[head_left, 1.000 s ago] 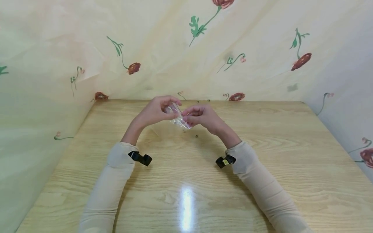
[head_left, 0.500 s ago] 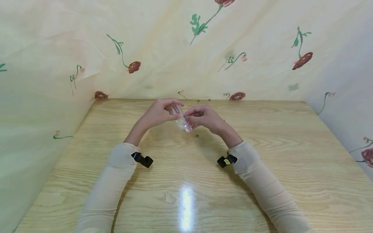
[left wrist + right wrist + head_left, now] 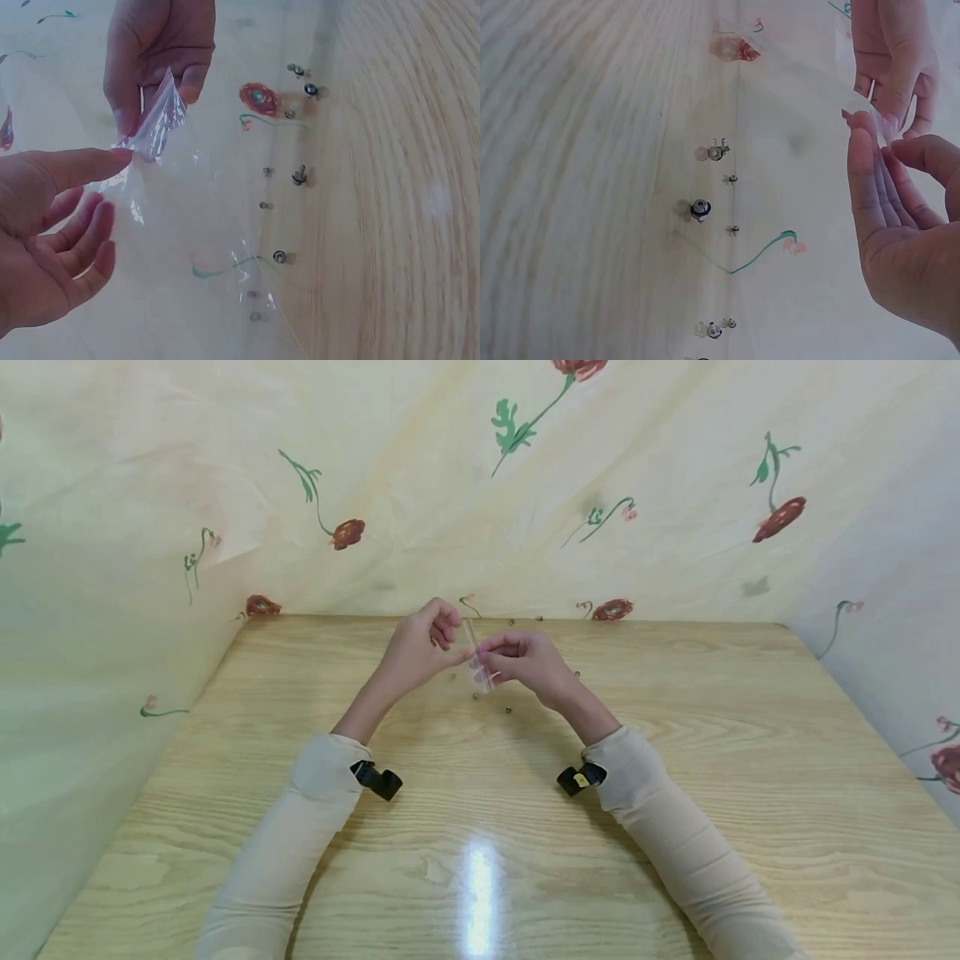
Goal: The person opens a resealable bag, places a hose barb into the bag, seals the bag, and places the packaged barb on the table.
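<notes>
A clear plastic bag (image 3: 480, 672) hangs between my two hands above the far part of the table. My right hand (image 3: 528, 664) pinches its upper edge between thumb and fingers. In the left wrist view the bag (image 3: 161, 124) spreads into a thin, shiny, see-through sheet. My left hand (image 3: 420, 643) touches the bag's edge with a straight thumb, while its other fingers are loosely bent and apart from the thumb. Small metal screws (image 3: 300, 175) stand or lie on the table near the wall; one screw (image 3: 508, 710) lies just below the bag.
The wood-grain table (image 3: 480, 793) reaches back to a flower-printed wall covering (image 3: 420, 485). More small screws (image 3: 715, 154) are scattered along the far edge, some beneath the hands. Each wrist wears a black camera strap (image 3: 378, 779).
My left hand has let its fingers come off the bag and lifted them up and back, leaving the thumb at its edge. The right hand keeps its pinch almost in place.
</notes>
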A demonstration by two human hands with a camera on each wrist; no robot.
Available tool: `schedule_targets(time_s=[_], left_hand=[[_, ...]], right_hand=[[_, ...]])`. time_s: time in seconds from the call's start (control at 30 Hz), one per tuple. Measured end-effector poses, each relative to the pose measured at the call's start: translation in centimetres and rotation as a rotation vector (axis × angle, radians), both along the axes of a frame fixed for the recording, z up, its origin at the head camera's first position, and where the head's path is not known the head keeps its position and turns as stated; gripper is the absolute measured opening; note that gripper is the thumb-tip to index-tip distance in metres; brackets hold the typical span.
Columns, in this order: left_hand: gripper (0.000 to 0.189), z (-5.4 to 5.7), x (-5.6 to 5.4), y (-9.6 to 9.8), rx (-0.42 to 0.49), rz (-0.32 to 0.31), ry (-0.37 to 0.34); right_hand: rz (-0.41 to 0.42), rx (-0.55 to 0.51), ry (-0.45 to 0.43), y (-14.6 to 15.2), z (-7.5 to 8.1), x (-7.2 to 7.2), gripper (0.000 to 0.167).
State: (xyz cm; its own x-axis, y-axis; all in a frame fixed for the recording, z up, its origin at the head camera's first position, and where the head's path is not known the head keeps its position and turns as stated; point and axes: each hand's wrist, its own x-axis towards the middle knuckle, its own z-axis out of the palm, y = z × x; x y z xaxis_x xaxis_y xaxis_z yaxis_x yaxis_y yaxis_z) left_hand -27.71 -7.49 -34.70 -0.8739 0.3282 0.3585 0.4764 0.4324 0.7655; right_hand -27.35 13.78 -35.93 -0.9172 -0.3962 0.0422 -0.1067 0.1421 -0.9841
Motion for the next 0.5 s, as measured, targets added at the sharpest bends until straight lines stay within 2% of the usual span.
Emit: schedule_targets(time_s=[0.2, 0.33, 0.5], left_hand=[[0.025, 0.33, 0.1, -0.05, 0.108, -0.02, -0.158], [0.026, 0.56, 0.27, -0.32, 0.149, -0.026, -0.247], [0.029, 0.75, 0.35, -0.48, 0.17, -0.043, -0.323]], right_hand=[[-0.008, -0.025, 0.035, -0.38, -0.04, 0.2, 0.022], [-0.014, -0.05, 0.057, -0.7, -0.27, 0.28, 0.022], [-0.031, -0.067, 0.07, -0.95, -0.29, 0.33, 0.023]])
